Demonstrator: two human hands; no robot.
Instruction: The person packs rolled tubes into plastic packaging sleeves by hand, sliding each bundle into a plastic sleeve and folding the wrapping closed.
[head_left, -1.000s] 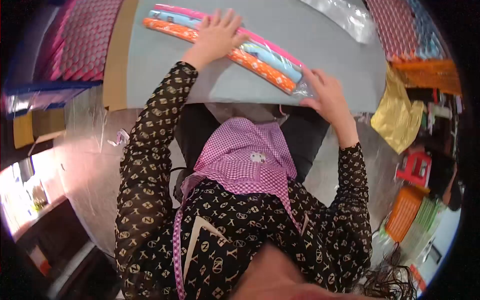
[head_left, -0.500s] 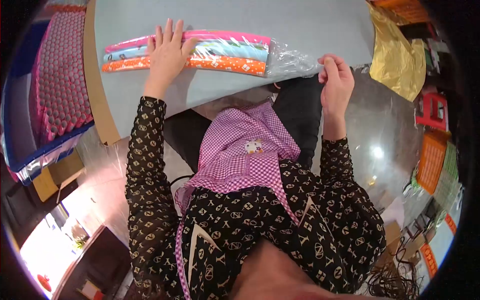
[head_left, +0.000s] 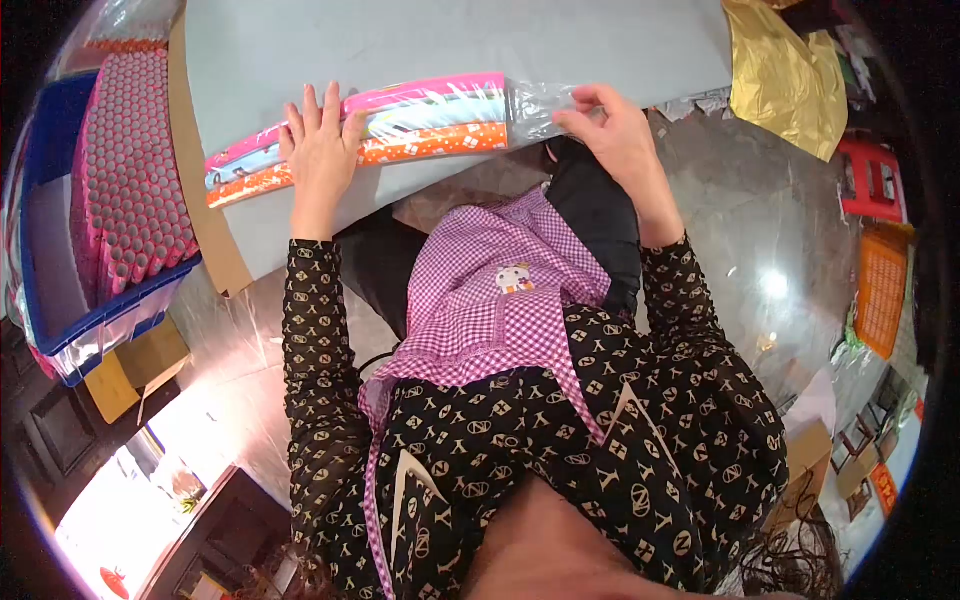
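Three patterned rolls (head_left: 440,138), pink, light blue and orange with white marks, lie side by side in one clear plastic sleeve near the front edge of the table. My left hand (head_left: 322,145) rests on them left of the middle, its fingers spread. Past their right ends, the loose end of the plastic sleeve (head_left: 532,108) lies crinkled. My right hand (head_left: 615,130) is at this loose end, thumb and forefinger apart, appearing to touch the film.
On the left stands a blue crate (head_left: 60,335) packed with pink-edged tubes (head_left: 135,170). A cardboard strip (head_left: 200,200) edges the grey table (head_left: 450,35). Gold sheeting (head_left: 785,85) hangs at the right corner. A red stool (head_left: 870,180) and an orange crate (head_left: 882,290) stand further right.
My right hand has moved left toward the rolls, its pinched fingers now parted. The rolls lie more slanted, their left end nearer me. My left hand stays on them.
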